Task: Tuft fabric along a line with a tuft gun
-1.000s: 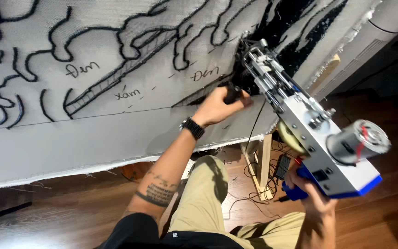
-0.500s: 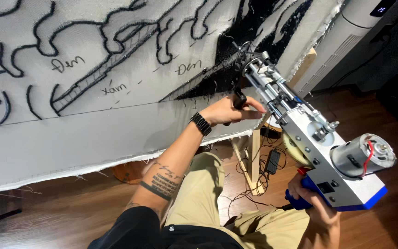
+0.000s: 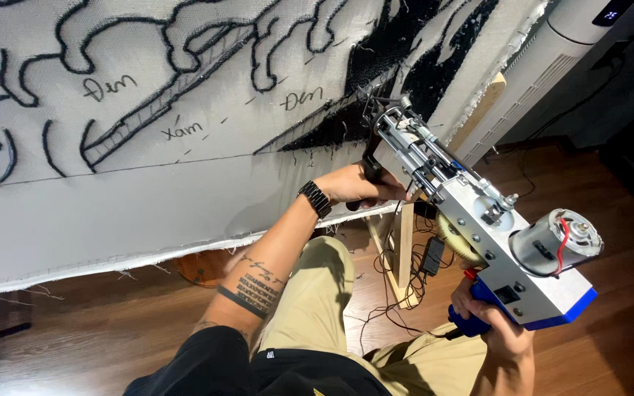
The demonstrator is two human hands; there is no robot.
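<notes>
1. Shifted slightly along the cloth [image 3: 111, 213], the tufting gun [image 3: 471, 227] keeps its tip at the black patch.
2. Left hand [image 3: 357, 187] clenches the front handle.
3. Right hand [image 3: 497, 330] grips the blue rear handle.

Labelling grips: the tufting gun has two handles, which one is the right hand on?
The blue rear handle, under the motor end of the tufting gun. The right hand wraps it; the left hand holds the black front handle near the cloth.
</notes>
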